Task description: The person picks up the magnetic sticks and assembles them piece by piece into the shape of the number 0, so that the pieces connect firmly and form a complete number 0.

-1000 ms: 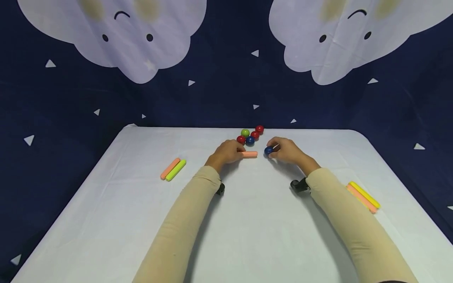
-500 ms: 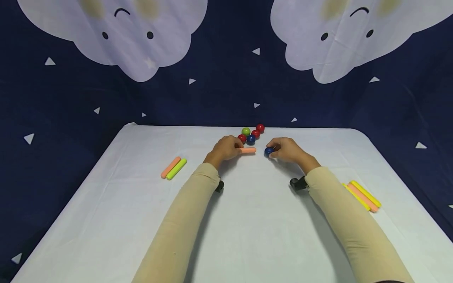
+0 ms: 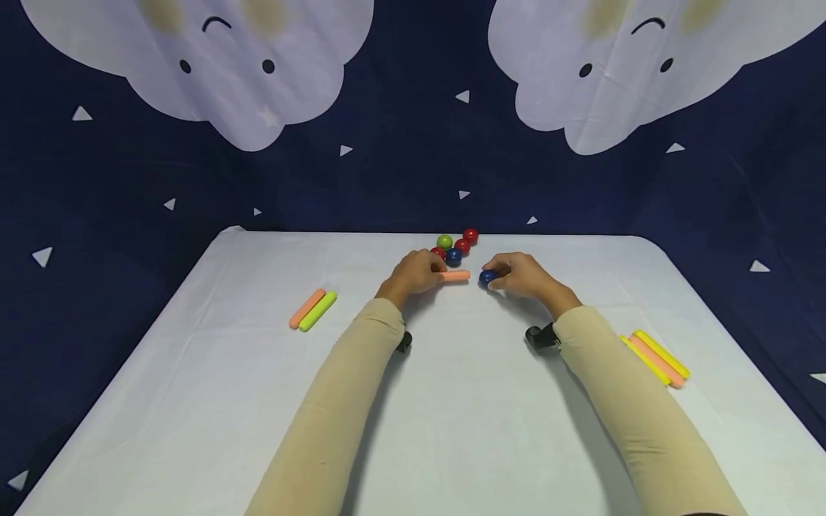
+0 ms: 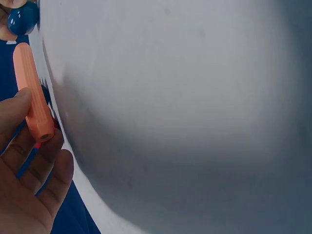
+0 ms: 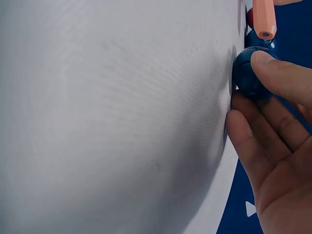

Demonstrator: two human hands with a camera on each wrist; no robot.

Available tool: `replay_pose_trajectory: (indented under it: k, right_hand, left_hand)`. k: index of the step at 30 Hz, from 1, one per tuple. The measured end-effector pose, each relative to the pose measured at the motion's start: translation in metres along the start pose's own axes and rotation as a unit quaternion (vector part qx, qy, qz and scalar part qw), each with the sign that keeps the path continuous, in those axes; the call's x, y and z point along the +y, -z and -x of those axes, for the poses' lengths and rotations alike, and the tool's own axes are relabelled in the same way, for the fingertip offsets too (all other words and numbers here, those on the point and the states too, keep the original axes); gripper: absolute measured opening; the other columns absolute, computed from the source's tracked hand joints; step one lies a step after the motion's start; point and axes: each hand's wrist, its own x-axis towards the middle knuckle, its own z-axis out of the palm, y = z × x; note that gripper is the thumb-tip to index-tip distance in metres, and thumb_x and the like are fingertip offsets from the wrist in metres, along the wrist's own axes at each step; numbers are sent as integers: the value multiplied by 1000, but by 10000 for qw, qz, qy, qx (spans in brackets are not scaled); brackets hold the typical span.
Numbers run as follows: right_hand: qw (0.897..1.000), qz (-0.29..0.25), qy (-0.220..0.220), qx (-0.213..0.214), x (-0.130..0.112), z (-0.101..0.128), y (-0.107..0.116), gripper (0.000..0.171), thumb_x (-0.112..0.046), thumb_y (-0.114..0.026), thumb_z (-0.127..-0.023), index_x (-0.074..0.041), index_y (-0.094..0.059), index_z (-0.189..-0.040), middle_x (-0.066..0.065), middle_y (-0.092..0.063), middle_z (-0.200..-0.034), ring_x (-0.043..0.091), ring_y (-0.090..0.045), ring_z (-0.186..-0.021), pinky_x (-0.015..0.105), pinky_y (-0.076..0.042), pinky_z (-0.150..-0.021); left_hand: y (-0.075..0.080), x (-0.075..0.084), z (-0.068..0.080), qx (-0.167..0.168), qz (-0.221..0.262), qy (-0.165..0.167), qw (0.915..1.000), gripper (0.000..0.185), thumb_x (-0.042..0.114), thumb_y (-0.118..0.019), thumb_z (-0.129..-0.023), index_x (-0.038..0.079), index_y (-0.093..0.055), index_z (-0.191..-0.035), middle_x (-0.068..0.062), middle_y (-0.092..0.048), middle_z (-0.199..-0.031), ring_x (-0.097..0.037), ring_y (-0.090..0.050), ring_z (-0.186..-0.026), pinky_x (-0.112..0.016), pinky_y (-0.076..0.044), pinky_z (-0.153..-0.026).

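Red, green and blue balls cluster just behind both hands.

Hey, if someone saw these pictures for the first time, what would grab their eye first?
Probably the two hands at the far middle of the white table: the left hand holds a short orange plastic stick, the right hand pinches a glossy dark blue ball, with a small gap between stick and ball. Just behind sits a cluster of shiny red, green and blue balls.
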Motion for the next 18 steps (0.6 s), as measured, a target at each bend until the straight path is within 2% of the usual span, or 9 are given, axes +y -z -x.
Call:
replay_pose_trajectory:
  k: [7, 18]
  right_hand:
    - [9999, -80, 8, -85, 0, 0, -1, 35, -11, -72, -88, -7, -66, -122, 17, -68, -126, 32, -61, -117, 47, -48, -100]
    - [9999, -56, 41, -130, -1, 0, -1, 35, -13, -72, -89, -8, -66, -123, 16, -67, -128, 34, -60, -120, 50, -47, -103]
  left_hand:
    - [-6, 6, -2, -48, -128, -189, 9997, 23, 19, -66, -95, 14, -73, -116, -4, -70, -114, -19, -58, -104, -36, -48, -98]
    - [-8, 8, -3, 15, -166, -95, 9998, 22, 19, -65, -95, 15, -73, -115, -2, -70, -113, -19, -58, -103, -36, -48, -97]
